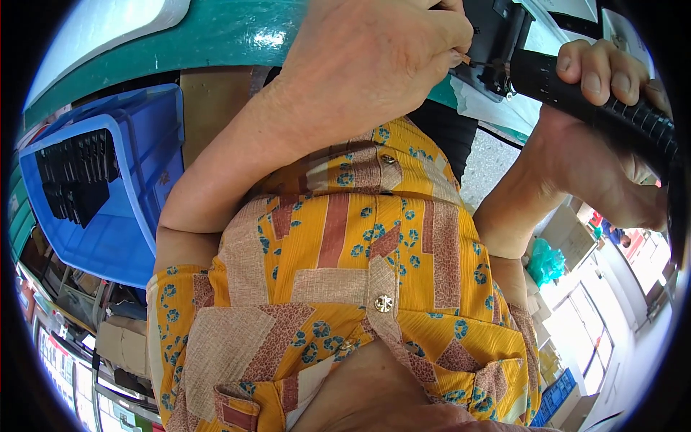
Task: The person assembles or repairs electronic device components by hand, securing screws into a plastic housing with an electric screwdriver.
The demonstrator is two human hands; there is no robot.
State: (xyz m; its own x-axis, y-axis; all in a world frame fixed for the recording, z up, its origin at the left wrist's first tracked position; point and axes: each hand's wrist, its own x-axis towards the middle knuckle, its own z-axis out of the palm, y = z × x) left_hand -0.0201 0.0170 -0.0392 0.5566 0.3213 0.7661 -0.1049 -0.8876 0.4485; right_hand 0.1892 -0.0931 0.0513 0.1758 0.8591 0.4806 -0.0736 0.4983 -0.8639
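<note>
Head view: blue crate holds black parts.

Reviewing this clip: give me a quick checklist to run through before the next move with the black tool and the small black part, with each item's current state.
1. Right hand has a firm wrap on the black ribbed tool handle: ok, fingers curl around it.
2. Left hand steadies the small black part at the tool tip: ok, fingertips pinch right beside it.
3. Tool tip seated squarely in the part: cannot tell, the contact point is too small and partly hidden.
4. Left fingertips clear of the tip: not ok, they sit almost against it.
5. Work supported on the green bench edge: cannot tell.
6. Blue bin of black parts within reach: ok, it sits at the person's left.
</note>
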